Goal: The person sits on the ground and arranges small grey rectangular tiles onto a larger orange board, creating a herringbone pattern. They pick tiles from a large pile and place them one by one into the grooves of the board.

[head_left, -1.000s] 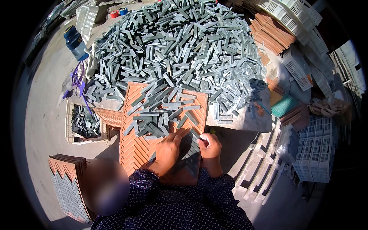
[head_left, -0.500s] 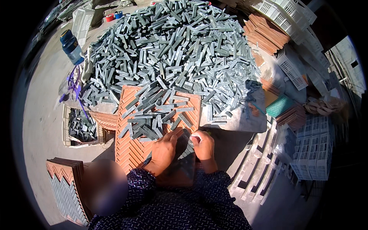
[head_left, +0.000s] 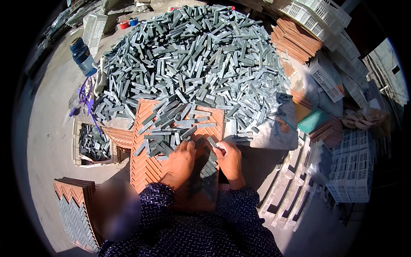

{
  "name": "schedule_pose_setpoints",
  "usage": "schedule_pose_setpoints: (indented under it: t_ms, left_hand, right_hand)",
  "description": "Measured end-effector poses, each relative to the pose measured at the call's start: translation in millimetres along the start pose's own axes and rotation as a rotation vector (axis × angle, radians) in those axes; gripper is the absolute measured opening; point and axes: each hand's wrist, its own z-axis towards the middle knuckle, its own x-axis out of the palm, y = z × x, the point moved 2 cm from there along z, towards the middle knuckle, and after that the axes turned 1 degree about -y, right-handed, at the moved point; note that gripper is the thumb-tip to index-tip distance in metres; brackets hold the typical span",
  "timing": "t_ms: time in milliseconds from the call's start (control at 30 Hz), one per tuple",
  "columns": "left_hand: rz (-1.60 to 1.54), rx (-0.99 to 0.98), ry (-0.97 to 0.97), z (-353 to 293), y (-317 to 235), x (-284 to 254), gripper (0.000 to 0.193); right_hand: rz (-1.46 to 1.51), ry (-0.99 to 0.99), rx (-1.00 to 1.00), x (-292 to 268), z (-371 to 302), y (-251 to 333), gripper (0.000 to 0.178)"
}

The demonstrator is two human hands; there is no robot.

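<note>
An orange board with a zigzag grooved pattern [head_left: 145,167] lies in front of me, its far half covered by loose grey strips [head_left: 171,124]. My left hand [head_left: 180,160] rests flat on the board, fingers on the grey strips set in its grooves. My right hand [head_left: 230,159] pinches one grey strip [head_left: 212,142] at its fingertips just above the board's right part. Behind the board spreads a large heap of grey strips [head_left: 192,60].
A stack of filled zigzag boards [head_left: 75,210] stands at lower left. A small crate with grey strips [head_left: 90,143] sits left of the board. A blue bottle [head_left: 83,55] stands at far left. White plastic crates [head_left: 351,171] and orange board stacks [head_left: 295,40] lie right.
Both hands stayed at the board's near edge; the right hand has lifted a grey strip slightly to the right. The view shifted a little downward.
</note>
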Motion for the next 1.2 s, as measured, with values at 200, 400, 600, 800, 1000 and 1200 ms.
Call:
schedule_pose_setpoints:
  t_ms: [200,400,600,800,1000,1200]
  left_hand:
    - [-0.111,-0.019,0.017,-21,-3,-7,0.023]
    - [-0.115,-0.017,0.025,-28,-5,-7,0.023]
    - [-0.124,-0.031,0.041,-27,-8,-13,0.023]
    - [-0.12,-0.015,0.01,-28,-8,0,0.022]
    - [-0.135,-0.032,0.041,-20,-12,-2,0.021]
    - [-0.168,-0.072,0.06,-19,-6,3,0.027]
  right_hand:
    - [0.091,-0.01,0.028,0,-20,-15,0.018]
    - [0.098,-0.012,0.086,2,-16,-13,0.02]
    - [0.016,-0.001,0.031,3,-5,-5,0.016]
    - [-0.076,-0.024,-0.024,6,-1,3,0.013]
    - [-0.053,0.042,-0.053,0,11,2,0.01]
    - [-0.092,0.0,-0.092,1,34,7,0.018]
